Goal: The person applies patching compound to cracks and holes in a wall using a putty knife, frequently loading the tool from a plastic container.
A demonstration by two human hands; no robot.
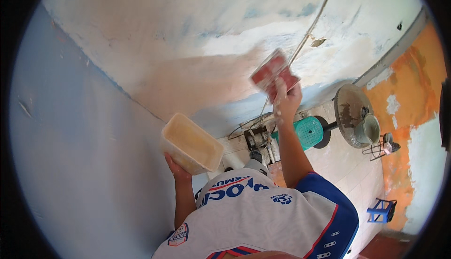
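My left hand (179, 168) grips a cream rectangular plastic tub (175, 153) from its left side and underneath. The tub is tilted, with pale residue on its inner walls. My right hand (287, 103), flecked with white putty, is raised before the wall and closed round a flat red putty spreader (271, 74). Whitish putty smears its face, and motion blurs its edges. The spreader is close to the patchy wall (188, 66); whether it touches cannot be told. Fresh-looking white and brownish patches cover that wall.
A cable (314, 24) runs down the wall. Below are a motor-like machine (257, 138), a green plastic stool (307, 132), a round grey table (345, 104) bearing a bucket (369, 129), and a small blue stool (377, 212). A bluish wall (84, 141) stands at left.
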